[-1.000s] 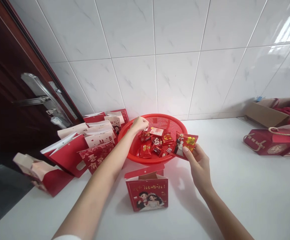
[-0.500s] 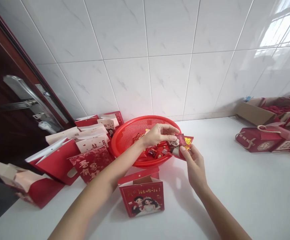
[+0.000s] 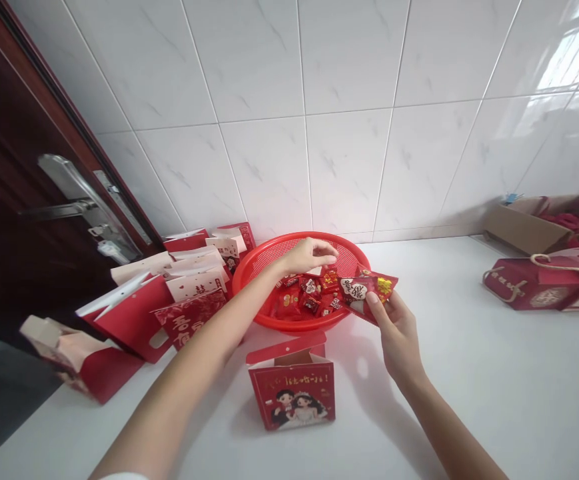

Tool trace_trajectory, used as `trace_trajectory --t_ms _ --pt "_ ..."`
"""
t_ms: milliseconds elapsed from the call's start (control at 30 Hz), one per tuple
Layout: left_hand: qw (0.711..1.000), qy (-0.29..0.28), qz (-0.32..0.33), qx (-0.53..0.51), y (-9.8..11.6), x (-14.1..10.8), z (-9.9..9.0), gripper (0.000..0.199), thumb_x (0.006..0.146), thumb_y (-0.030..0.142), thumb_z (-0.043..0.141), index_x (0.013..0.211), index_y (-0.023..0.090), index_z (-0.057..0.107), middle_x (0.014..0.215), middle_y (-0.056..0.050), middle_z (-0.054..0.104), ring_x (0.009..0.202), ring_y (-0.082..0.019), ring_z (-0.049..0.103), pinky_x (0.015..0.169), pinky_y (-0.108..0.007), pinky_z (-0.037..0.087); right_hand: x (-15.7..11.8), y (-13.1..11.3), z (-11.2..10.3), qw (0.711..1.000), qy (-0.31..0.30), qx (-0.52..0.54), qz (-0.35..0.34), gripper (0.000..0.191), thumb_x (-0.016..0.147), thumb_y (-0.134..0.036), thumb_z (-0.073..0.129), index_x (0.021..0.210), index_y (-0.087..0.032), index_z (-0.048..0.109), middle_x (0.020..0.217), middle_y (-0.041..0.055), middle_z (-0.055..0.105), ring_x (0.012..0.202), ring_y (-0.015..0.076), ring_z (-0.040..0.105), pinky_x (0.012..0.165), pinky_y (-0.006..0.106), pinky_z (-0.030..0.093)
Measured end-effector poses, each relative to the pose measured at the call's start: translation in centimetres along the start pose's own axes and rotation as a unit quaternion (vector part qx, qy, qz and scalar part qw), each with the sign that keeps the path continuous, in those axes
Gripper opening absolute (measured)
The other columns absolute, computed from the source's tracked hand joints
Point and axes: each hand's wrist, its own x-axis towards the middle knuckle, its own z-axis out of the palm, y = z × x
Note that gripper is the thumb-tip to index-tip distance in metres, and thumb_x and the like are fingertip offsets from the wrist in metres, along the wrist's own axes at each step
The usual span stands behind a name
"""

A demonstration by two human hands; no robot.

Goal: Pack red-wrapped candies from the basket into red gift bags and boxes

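My right hand (image 3: 399, 327) grips several red candy packets (image 3: 366, 291) just beyond the right rim of a red plastic basket (image 3: 256, 313). Over the basket hovers my left hand (image 3: 312, 256), its fingers curled downward; whether it pinches anything is hard to make out. Wrapped red candies (image 3: 312, 297) lie inside the basket beneath it. In front of the basket, between my forearms, stands an open-topped red box (image 3: 296, 393) printed with a cartoon couple.
Several open red gift boxes (image 3: 134, 320) stand at the left, near a dark door with a metal handle (image 3: 89, 207). At the right are a red box with a rope handle (image 3: 534, 283) and a cardboard carton (image 3: 524, 227) of red items.
My left hand has come away from the packets and moved left over the basket. The packets remain in my right hand. The view has shifted slightly left.
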Motion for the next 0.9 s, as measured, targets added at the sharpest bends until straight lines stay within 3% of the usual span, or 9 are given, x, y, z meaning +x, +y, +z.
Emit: trace_trajectory --t_ms 167,300,400,533,700,800,900 --pt "0.990 -0.049 -0.059 0.118 -4.4 0.0 -0.6 0.019 0.079 0.018 0.064 0.092 0.016 0.078 0.101 -0.007 0.078 0.093 -0.023 0.070 0.086 -0.032 0.054 -0.1 0.0 0.0 1.000 0.010 -0.005 -0.001 0.037 0.088 -0.052 0.074 0.109 -0.021 0.073 0.108 0.0078 0.077 0.099 0.0264 0.074 0.092 0.044 0.063" --pt "0.975 -0.090 -0.060 0.195 -5.8 -0.4 0.3 0.036 0.070 0.006 0.066 0.101 0.020 0.079 0.117 -0.006 0.074 0.109 -0.024 0.066 0.092 -0.029 0.052 -0.2 0.0 0.0 1.000 0.016 -0.020 -0.004 0.037 0.089 -0.052 0.072 0.109 -0.021 0.073 0.107 0.0080 0.078 0.094 0.0254 0.076 0.091 0.045 0.063" --pt "0.964 -0.112 -0.048 0.235 -5.6 -0.1 0.9 0.047 0.067 0.004 0.069 0.109 0.024 0.078 0.114 -0.004 0.073 0.115 -0.025 0.062 0.095 -0.029 0.050 -0.2 0.0 0.0 1.000 0.019 -0.022 -0.002 0.038 0.089 -0.053 0.073 0.108 -0.020 0.073 0.105 0.0082 0.078 0.090 0.0251 0.076 0.089 0.045 0.064" --pt "0.958 -0.119 -0.013 0.259 -4.5 0.1 1.1 0.037 0.071 0.005 0.068 0.102 0.022 0.079 0.112 -0.004 0.072 0.113 -0.025 0.062 0.097 -0.029 0.047 -0.2 -0.1 0.1 1.000 0.020 -0.023 0.000 0.039 0.088 -0.053 0.073 0.109 -0.020 0.073 0.104 0.0085 0.078 0.089 0.0251 0.076 0.088 0.044 0.064" --pt "0.953 -0.172 0.017 0.248 -3.2 -0.3 2.4 0.016 0.079 0.023 0.076 0.094 0.019 0.077 0.090 -0.003 0.074 0.086 -0.021 0.068 0.075 -0.026 0.051 -0.3 -0.1 0.0 0.999 0.022 -0.025 0.001 0.038 0.089 -0.053 0.072 0.108 -0.020 0.074 0.105 0.0081 0.078 0.090 0.0242 0.075 0.087 0.042 0.064" --pt "0.949 -0.191 0.045 0.245 -2.7 -0.6 3.8 0.027 0.078 0.033 0.081 0.100 0.018 0.075 0.094 -0.005 0.074 0.087 -0.023 0.068 0.074 -0.028 0.051 -0.3 0.0 0.0 0.999 0.030 -0.032 0.000 0.038 0.089 -0.053 0.072 0.108 -0.021 0.074 0.105 0.0080 0.078 0.091 0.0238 0.075 0.087 0.040 0.063" --pt "0.948 -0.190 0.077 0.242 -2.5 -0.9 5.1 0.040 0.078 0.029 0.080 0.116 0.020 0.071 0.108 -0.007 0.073 0.096 -0.025 0.068 0.078 -0.030 0.052 -0.3 0.0 0.0 0.999 0.032 -0.034 0.000 0.038 0.089 -0.053 0.072 0.108 -0.021 0.075 0.105 0.0079 0.078 0.090 0.0239 0.075 0.087 0.041 0.064"
